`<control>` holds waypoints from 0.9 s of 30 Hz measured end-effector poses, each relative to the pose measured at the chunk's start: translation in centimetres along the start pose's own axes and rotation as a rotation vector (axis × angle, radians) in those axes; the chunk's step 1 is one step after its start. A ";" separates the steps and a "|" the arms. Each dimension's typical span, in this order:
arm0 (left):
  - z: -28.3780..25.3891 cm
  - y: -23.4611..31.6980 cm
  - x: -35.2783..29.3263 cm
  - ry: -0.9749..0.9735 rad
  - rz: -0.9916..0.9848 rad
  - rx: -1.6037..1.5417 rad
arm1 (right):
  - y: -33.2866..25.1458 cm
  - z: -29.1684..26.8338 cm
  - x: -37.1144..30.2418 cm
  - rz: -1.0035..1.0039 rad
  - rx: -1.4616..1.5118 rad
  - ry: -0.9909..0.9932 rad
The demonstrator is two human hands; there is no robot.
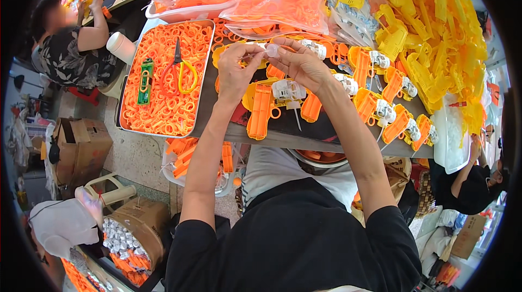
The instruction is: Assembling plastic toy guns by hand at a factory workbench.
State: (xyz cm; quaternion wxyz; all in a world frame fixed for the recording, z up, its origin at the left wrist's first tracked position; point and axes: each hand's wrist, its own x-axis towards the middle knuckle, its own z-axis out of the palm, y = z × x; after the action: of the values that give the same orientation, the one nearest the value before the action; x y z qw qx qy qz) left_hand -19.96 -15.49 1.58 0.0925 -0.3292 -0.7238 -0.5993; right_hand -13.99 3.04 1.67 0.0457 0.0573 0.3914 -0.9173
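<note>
Above the table's near side, my two hands meet fingertip to fingertip. Between them is a small clear round plastic piece. My right hand pinches it from the right, thumb and forefinger closed. My left hand has its fingers closed at the piece's left edge. Just below the hands lies an orange and yellow toy-gun-like body with a white mechanism on its right and a thin white strip hanging from it. Several similar half-assembled bodies stand in rows to the right. My palms hide parts behind them.
A tray of orange rings at left holds scissors and a green strip. Yellow shells heap at far right, near a white bin. Bagged orange parts lie behind. A co-worker sits at far left.
</note>
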 end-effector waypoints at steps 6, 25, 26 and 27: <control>0.3 -0.1 -0.2 0.052 0.017 0.005 | 0.6 0.1 0.1 -0.012 -0.010 -0.020; -1.9 2.2 2.2 0.007 0.155 0.461 | -0.3 6.7 2.4 -0.575 -1.213 0.298; -1.9 2.2 2.1 0.017 0.167 0.489 | -0.1 6.7 2.6 -0.575 -1.191 0.299; -2.0 2.1 2.1 0.017 0.166 0.490 | 0.1 6.6 2.5 -0.574 -1.190 0.298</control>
State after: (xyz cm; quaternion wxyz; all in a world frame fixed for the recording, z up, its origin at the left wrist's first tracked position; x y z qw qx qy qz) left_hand -20.84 -16.47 4.92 0.2244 -0.3501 -0.8173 -0.3990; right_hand -16.92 -1.92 5.82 -0.2305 0.0420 0.8316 -0.5036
